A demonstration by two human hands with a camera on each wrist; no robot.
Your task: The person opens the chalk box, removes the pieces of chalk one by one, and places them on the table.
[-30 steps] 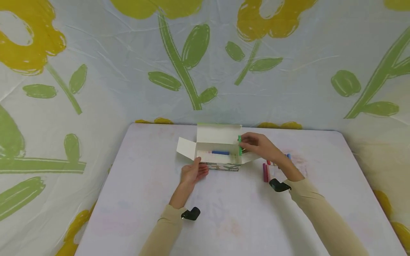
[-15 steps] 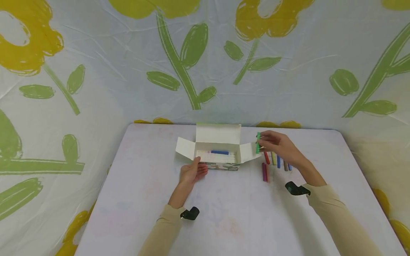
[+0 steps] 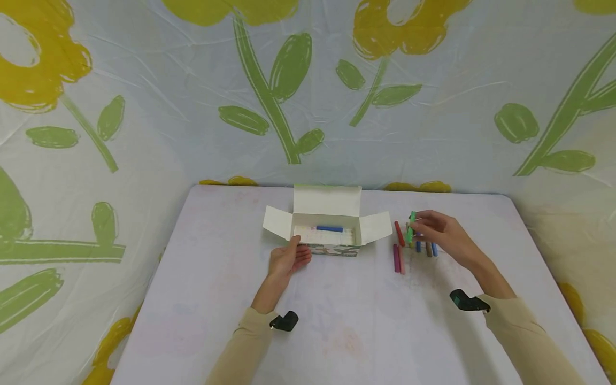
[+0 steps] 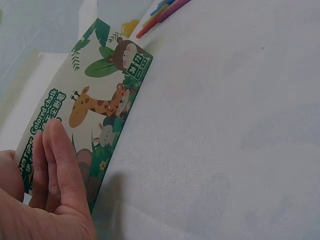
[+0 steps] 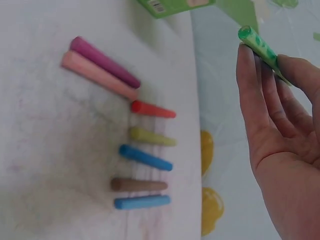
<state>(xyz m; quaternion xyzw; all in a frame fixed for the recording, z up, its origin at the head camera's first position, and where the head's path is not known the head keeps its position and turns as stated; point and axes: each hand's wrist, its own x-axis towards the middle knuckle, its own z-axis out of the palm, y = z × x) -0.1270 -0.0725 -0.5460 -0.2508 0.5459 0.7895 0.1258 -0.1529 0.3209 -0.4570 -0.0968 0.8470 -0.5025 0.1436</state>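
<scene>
The open chalk box (image 3: pixel 337 250) has a printed front wall and stands on the table with its flaps spread. My left hand (image 3: pixel 284 262) holds its front left corner, thumb over the rim and fingers along the giraffe print (image 4: pixel 95 107). Inside the box a blue chalk (image 3: pixel 329 229) lies across a row of pale sticks. To the right, my right hand (image 3: pixel 447 235) pinches a green chalk (image 5: pixel 259 46) between thumb and fingertips, raised above the table. Below it lie a red chalk (image 5: pixel 152 109), a yellow chalk (image 5: pixel 152 137) and a brown chalk (image 5: pixel 140 185).
Beside these lie a blue chalk (image 5: pixel 146 157) and a light blue chalk (image 5: pixel 142 201). Nearer me are a purple chalk (image 3: pixel 396 258) and a pink chalk (image 3: pixel 401 260), side by side. A flowered cloth (image 3: pixel 192 107) hangs behind the white table (image 3: pixel 216 342).
My right hand has carried the green chalk rightward, from the box's right side to above the loose chalks. The left hand stays on the box.
</scene>
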